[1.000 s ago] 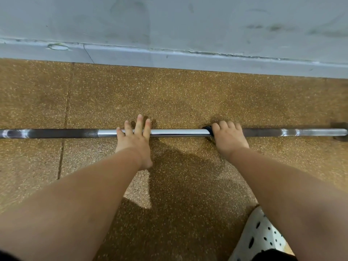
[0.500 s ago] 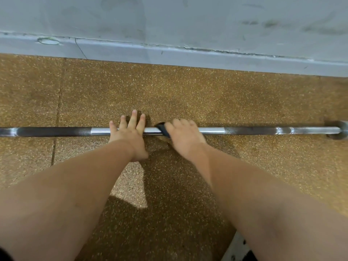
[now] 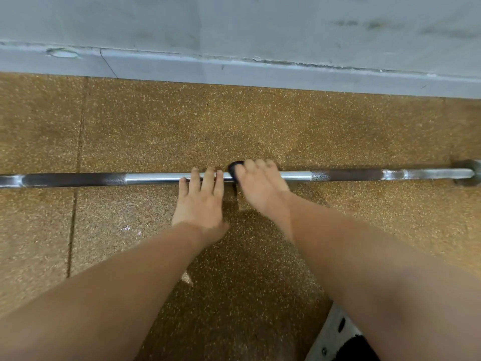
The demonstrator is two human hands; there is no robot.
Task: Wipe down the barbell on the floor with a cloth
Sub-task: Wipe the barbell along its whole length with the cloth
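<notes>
The bar (image 3: pixel 296 175) lies on the floor (image 3: pixel 234 121) under both sets of fingers. The left hand (image 3: pixel 200 204) presses it, fingers straight. The right hand (image 3: pixel 260 188) curls round the cloth (image 3: pixel 235 169) (only a dark edge shows) beside them. Wrap fully; pin the bar against rolling.

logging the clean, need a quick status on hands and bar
Left hand flat, fingers laid over the barbell. Right hand grips dark cloth against the bar. Barbell flat on the floor, nothing on it either side.
</notes>
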